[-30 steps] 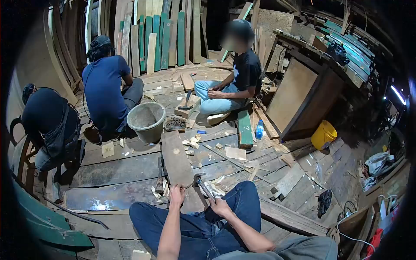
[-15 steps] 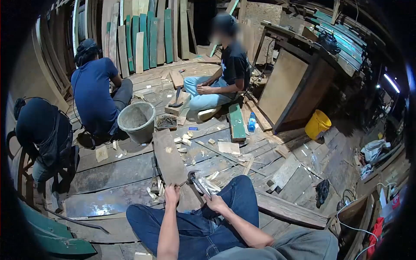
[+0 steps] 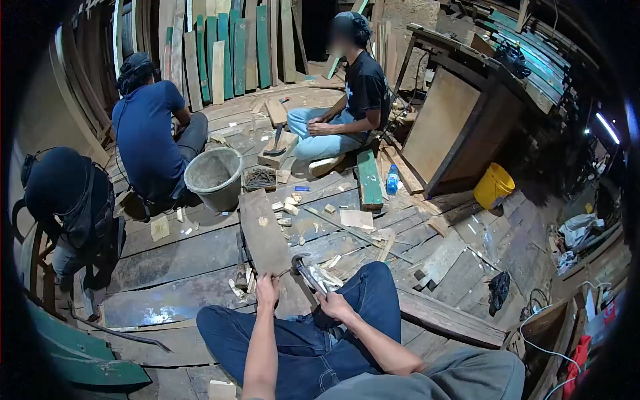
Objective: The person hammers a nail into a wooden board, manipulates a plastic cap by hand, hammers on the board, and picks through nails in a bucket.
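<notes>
While the right fingers (image 3: 328, 303) grip a hammer (image 3: 309, 276), a box (image 3: 259, 189) holds nails (image 3: 260, 177).

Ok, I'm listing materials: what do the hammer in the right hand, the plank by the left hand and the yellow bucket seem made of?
Hammer: probably metal, its shaft pale with a sheen. Plank: wood, apparently unpainted, a dull brown-grey board. Yellow bucket: probably plastic, smooth and evenly coloured; painted metal possible.
</notes>
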A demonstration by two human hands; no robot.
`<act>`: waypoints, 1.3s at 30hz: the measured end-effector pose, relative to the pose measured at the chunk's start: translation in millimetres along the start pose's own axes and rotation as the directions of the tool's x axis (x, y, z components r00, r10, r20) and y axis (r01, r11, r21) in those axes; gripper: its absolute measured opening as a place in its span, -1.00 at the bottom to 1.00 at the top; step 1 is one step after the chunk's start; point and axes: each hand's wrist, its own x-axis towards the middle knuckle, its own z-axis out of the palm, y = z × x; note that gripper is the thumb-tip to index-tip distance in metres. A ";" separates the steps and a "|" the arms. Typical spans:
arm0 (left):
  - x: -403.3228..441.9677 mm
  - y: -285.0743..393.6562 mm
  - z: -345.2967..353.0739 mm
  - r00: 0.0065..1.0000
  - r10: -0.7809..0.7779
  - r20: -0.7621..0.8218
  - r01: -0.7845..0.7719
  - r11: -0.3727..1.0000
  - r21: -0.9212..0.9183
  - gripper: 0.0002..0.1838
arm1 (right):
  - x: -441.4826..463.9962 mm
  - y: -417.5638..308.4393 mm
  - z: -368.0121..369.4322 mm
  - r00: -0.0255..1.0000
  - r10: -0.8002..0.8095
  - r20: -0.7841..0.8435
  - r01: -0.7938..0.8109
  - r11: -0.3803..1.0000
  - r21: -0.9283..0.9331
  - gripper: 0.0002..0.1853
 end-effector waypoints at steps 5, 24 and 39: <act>1.6 -3.6 2.7 1.000 -0.005 0.003 0.005 1.000 0.007 -0.89 | -1.3 0.2 5.4 0.999 -0.028 0.040 0.029 0.999 -0.041 -0.28; 1.7 -4.8 1.6 0.999 -0.031 0.036 0.032 0.999 -0.032 -0.91 | -1.8 2.9 -15.4 0.985 0.142 0.096 -0.164 0.944 0.286 -0.27; 0.4 -12.2 9.4 0.996 -0.068 0.066 0.069 0.998 -0.015 -0.88 | 2.4 8.1 -17.5 0.979 0.169 0.114 -0.187 0.967 0.174 -0.24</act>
